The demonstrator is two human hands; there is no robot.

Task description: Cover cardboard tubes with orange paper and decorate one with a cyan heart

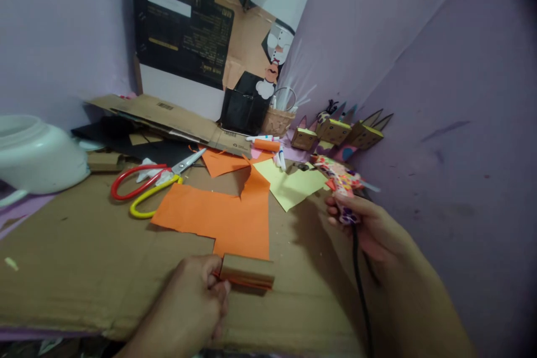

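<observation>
My left hand [195, 293] pinches the left end of a small folded cardboard piece [247, 270], which has orange paper along its lower edge. Just beyond it lies a cut sheet of orange paper [226, 218]. My right hand [369, 224] is wrapped round the handle of a hot glue gun [342, 176] covered in a colourful pattern. A black cord [358, 291] runs down from the handle, and a glue stick sticks out of the gun's back. The gun's nozzle points left, above a yellow paper sheet [291, 182].
Scissors [155, 182] with red and yellow handles lie open at left, near a white pot [39, 151]. Flattened cardboard [180, 120] and a printed box [184, 28] stand behind. A cup of glue sticks [279, 122], markers [281, 158] and small cardboard animal figures [335, 131] line the back right.
</observation>
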